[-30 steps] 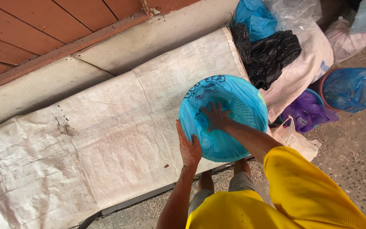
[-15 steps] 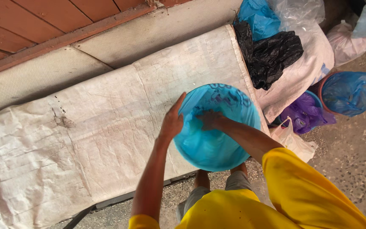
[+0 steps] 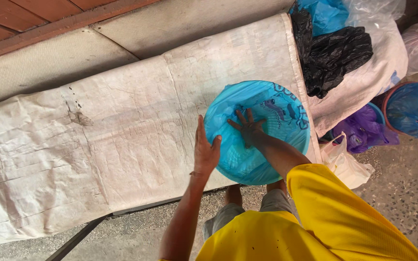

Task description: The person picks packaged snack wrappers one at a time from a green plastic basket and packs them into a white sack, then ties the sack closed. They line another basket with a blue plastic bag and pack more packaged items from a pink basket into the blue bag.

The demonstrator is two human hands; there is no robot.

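Observation:
A round basin lined with a blue plastic bag [image 3: 267,159] sits at the near right edge of a table covered with a white woven sheet [image 3: 122,140]. My left hand [image 3: 205,151] grips the basin's left rim, fingers along the edge. My right hand [image 3: 247,126] is inside the basin, fingers spread flat, pressing the blue plastic against the bottom. Printed dark blue markings show on the plastic at the far right side.
Right of the table lie a black plastic bag [image 3: 335,53], a blue bag [image 3: 325,14], a large white sack [image 3: 383,67], a purple bag [image 3: 361,133], a blue-lined bucket [image 3: 414,108] and a small white bag [image 3: 347,162]. A brown wooden wall [image 3: 35,24] runs behind.
My left hand has moved down along the basin's left rim. My right hand has spread flat inside the plastic. The basin sits slightly lower on the table edge.

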